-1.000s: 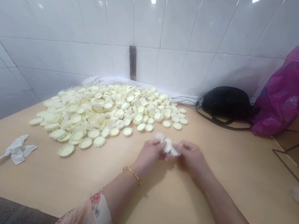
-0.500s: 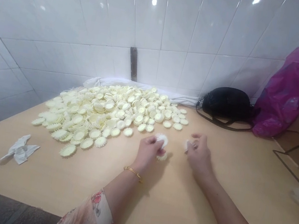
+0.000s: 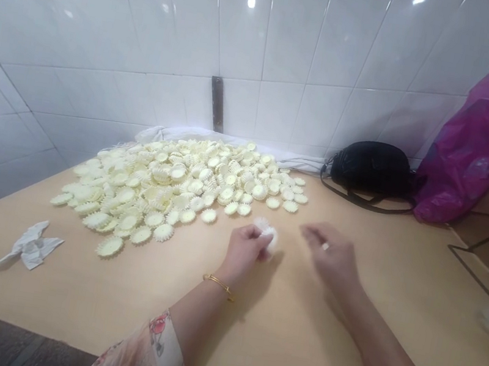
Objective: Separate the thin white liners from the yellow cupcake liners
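Observation:
My left hand [image 3: 247, 246], with a gold bangle at the wrist, is closed on white, round, fluted-edged pieces [image 3: 271, 238] that look like small paper cups. One part shows past the thumb and another above the fingers. To its right, my right hand [image 3: 333, 253] hovers over the table, bent at the fingers. Motion smears the fingertips, so whether they pinch anything is unclear; a small pale spot shows on one finger, perhaps a ring. Beyond my left hand spreads a big heap of pale yellow fluted round pieces [image 3: 163, 232].
A crumpled white tissue [image 3: 33, 245] lies on the table [image 3: 113, 310] at the left. At the back right sit a black bag [image 3: 372, 168] with a strap and a magenta plastic bag [image 3: 477, 146]. White cloth [image 3: 307, 163] runs behind the heap, along the tiled wall.
My right hand has moved slightly right, and the white piece seen at its fingertips no longer shows there. The white pieces in my left hand have shifted, with one now lower beside the thumb.

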`<state>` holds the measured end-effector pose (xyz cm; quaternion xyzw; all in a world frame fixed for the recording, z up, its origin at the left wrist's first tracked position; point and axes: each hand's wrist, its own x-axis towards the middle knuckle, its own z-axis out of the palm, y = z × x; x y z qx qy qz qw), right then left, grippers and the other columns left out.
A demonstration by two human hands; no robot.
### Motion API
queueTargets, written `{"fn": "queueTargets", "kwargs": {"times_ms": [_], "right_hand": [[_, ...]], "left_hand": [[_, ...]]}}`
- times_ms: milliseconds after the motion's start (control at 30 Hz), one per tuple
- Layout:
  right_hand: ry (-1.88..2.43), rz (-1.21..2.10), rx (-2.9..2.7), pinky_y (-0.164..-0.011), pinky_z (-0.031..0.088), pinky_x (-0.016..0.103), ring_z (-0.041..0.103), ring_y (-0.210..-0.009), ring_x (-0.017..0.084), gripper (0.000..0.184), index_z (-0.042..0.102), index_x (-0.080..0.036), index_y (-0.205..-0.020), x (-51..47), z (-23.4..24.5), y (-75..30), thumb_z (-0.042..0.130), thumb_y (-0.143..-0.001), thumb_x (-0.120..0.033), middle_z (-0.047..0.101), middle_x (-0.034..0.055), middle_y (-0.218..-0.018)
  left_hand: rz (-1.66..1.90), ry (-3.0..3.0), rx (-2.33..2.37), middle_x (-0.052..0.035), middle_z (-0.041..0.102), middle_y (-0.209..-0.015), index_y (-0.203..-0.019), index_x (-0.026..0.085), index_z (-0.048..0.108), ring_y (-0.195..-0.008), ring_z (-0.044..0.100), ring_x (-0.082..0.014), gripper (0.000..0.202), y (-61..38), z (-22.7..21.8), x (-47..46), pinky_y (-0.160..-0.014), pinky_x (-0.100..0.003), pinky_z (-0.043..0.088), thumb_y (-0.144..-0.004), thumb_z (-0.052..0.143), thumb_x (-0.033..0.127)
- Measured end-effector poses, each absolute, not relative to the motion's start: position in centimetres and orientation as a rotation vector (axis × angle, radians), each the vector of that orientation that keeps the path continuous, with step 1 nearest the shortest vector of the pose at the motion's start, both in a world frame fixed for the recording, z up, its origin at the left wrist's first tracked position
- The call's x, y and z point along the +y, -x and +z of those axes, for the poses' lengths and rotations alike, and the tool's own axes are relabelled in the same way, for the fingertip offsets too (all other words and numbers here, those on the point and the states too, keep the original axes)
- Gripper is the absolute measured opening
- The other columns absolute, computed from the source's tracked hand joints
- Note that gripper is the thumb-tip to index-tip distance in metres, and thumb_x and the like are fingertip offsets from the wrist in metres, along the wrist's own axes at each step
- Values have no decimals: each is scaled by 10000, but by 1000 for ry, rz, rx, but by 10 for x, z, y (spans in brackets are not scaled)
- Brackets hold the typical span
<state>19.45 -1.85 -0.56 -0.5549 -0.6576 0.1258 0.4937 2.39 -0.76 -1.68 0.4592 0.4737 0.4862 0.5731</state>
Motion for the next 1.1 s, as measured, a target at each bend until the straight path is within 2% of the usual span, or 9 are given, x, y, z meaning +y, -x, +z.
{"fn": "queueTargets", "kwargs": {"times_ms": [133,300,467,867,1100], "right_hand": [[1264,623,-1688,-640,448,306,595,-705,198,166,666,-211,-806,-32,-2,-169,579,-768,-347,671,47,-768],[1293,876,-1604,-601,456,297,614,-686,212,236,685,-176,-754,-29,-6,-173,573,-761,-384,690,56,-732],[1195,1052,-1653,-647,461,290,616,-715,200,290,669,-163,-708,-27,-4,-178,515,-800,-390,677,54,-720],[1209,1125,-1546,-593,452,276,583,-641,170,212,633,-158,-686,-27,-4,-175,566,-751,-349,642,38,-651],[1213,1136,-1304,-625,462,264,584,-618,133,213,612,-165,-678,-23,-2,-182,617,-704,-377,649,28,-655]], "left_hand": [[1058,-1034,942,-51,597,-528,-618,106,589,-475,551,-109,208,-26,-14,-9,-507,-231,440,-671,666,292],[961,-939,838,-101,656,-669,-732,69,633,-583,622,-138,151,-25,-12,-9,-612,-253,490,-676,675,204],[955,-912,868,-82,639,-620,-675,69,610,-515,600,-114,107,-26,-5,-12,-555,-230,482,-704,656,161],[959,-954,1016,-15,566,-524,-599,122,512,-416,523,-85,123,-33,2,-20,-444,-207,414,-705,557,80],[1050,-1049,1056,-26,576,-570,-586,144,488,-458,542,-109,112,-27,-9,-10,-463,-230,418,-690,528,149]]}}
